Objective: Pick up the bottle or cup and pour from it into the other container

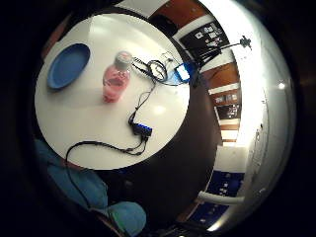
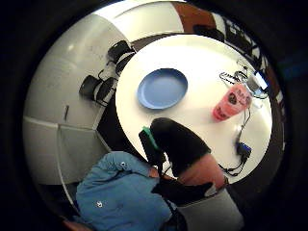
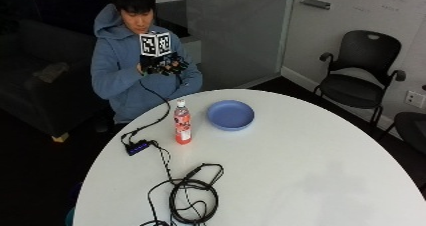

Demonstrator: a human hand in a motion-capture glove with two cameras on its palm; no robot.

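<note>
Round table (image 3: 319, 156) white, plain surface; bottle (image 3: 182, 126) holds pink-red liquid under a white cap, with a dark mark on its label seen in the thumb side palm view. Shallow plate (image 3: 230, 114) solid blue, no pattern; right hand (image 3: 162, 65) in a black glove, sleeve and hooded top (image 3: 116, 71) mid blue. Small hub (image 3: 138, 147) on the table black with blue ports

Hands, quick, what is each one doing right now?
Gloved right hand: raised at chest height, holding nothing; whether open or closed cannot be told.
Bare hand: not visible.
</note>
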